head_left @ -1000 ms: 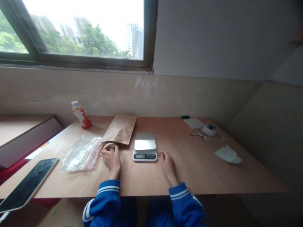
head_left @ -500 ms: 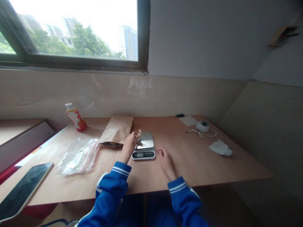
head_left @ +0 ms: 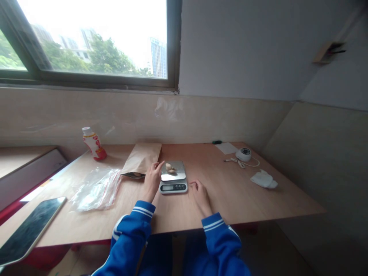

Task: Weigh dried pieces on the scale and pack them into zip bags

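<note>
Light-brown wooden worktop (head_left: pixel 227 203), brown-framed window (head_left: pixel 115 42)
Left hand (head_left: pixel 153 179) spread by silver-white scale (head_left: pixel 173 188); right hand (head_left: pixel 200 194) curled, grip unclear; worktop stretching rightward.

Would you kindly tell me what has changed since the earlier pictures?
The left hand carried a pale, lumpy item rightward from the paper bag's mouth, let it go on the scale's metal plate, and drew back slightly left. The right hand stayed on the table, beside the scale.

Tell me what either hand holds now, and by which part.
Nothing visible is held: the left hand is open beside the pale item on the scale; the right hand rests on the table.
</note>
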Action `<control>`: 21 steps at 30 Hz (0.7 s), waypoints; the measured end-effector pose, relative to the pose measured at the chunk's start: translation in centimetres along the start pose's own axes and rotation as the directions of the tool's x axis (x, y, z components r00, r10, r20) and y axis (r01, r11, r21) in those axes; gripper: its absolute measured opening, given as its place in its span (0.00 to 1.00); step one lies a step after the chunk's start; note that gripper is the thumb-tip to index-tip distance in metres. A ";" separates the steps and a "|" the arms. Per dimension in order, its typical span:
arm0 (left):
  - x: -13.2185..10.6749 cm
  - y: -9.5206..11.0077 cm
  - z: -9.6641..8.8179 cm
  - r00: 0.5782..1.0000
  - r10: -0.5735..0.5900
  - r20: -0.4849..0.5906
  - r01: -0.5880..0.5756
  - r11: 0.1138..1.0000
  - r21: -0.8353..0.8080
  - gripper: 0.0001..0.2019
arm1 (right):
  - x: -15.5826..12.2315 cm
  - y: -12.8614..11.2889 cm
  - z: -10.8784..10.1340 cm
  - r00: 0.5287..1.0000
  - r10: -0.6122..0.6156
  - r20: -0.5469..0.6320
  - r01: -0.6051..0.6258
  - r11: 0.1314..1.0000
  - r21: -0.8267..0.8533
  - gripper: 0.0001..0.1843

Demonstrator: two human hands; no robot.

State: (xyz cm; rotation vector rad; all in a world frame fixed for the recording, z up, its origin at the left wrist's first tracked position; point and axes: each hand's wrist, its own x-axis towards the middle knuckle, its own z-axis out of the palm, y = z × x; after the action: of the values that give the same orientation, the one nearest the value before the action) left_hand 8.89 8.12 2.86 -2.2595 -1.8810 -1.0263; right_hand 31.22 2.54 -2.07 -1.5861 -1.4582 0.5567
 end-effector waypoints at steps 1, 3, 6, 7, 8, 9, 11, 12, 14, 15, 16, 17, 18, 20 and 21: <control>-0.6 -0.6 -0.3 0.995 -0.060 -0.076 0.059 0.998 -0.019 0.19 | 0.0 0.0 0.0 1.000 0.001 0.000 -0.001 1.000 -0.002 0.15; -1.8 -1.9 -0.7 0.939 -0.267 -0.216 0.270 0.963 -0.016 0.17 | -0.1 0.0 0.0 1.000 0.011 0.003 -0.011 1.000 0.001 0.15; -3.1 -3.7 -0.7 0.804 -0.534 -0.261 0.570 0.818 0.083 0.20 | -0.2 -0.1 -0.2 1.000 0.011 0.015 -0.011 1.000 0.008 0.15; -3.3 -4.1 -0.7 0.776 -0.580 -0.249 0.617 0.779 0.110 0.22 | -0.2 -0.1 -0.2 1.000 0.003 0.018 -0.003 1.000 0.010 0.15; -3.4 -4.5 -0.6 0.761 -0.606 -0.232 0.641 0.758 0.123 0.24 | -0.3 -0.2 -0.3 1.000 -0.005 0.020 0.005 1.000 0.013 0.15; -3.3 -4.8 -0.4 0.754 -0.620 -0.218 0.652 0.748 0.128 0.24 | -0.3 -0.2 -0.3 1.000 -0.010 0.020 0.010 1.000 0.015 0.15; -3.0 -5.4 -0.3 0.751 -0.630 -0.199 0.657 0.743 0.127 0.23 | -0.3 -0.1 -0.3 1.000 -0.012 0.019 0.011 1.000 0.020 0.15; -2.8 -5.6 -0.2 0.749 -0.635 -0.192 0.660 0.740 0.127 0.23 | -0.2 0.0 -0.2 1.000 -0.008 0.018 0.007 1.000 0.021 0.14; -2.3 -6.1 -0.1 0.741 -0.648 -0.175 0.670 0.731 0.132 0.23 | -0.1 0.1 -0.1 1.000 -0.004 0.019 0.003 1.000 0.024 0.14; -2.1 -6.4 -0.1 0.742 -0.650 -0.165 0.670 0.730 0.134 0.24 | -0.1 0.2 0.0 1.000 -0.005 0.020 0.004 1.000 0.025 0.15; -2.0 -6.6 -0.1 0.745 -0.648 -0.155 0.666 0.733 0.136 0.24 | 0.0 0.3 0.0 1.000 -0.007 0.021 0.007 1.000 0.026 0.15; -1.9 -6.8 -0.1 0.752 -0.642 -0.147 0.658 0.740 0.138 0.24 | 0.0 0.4 0.1 1.000 -0.011 0.020 0.010 1.000 0.026 0.15; -1.9 -6.9 0.0 0.761 -0.633 -0.142 0.648 0.748 0.141 0.23 | 0.1 0.4 0.1 1.000 -0.013 0.019 0.013 1.000 0.027 0.15; -2.0 -7.0 0.1 0.777 -0.612 -0.147 0.629 0.762 0.154 0.22 | 0.1 0.5 0.2 1.000 -0.013 0.014 0.012 1.000 0.027 0.15; -2.1 -6.9 0.1 0.783 -0.602 -0.156 0.621 0.766 0.164 0.21 | 0.1 0.5 0.1 1.000 -0.014 0.015 0.013 1.000 0.028 0.15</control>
State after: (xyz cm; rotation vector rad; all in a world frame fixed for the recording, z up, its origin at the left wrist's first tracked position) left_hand 2.70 8.20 -0.89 -1.4589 -2.6131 -0.8909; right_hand 31.41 2.70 -2.54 -1.5519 -1.4655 0.5806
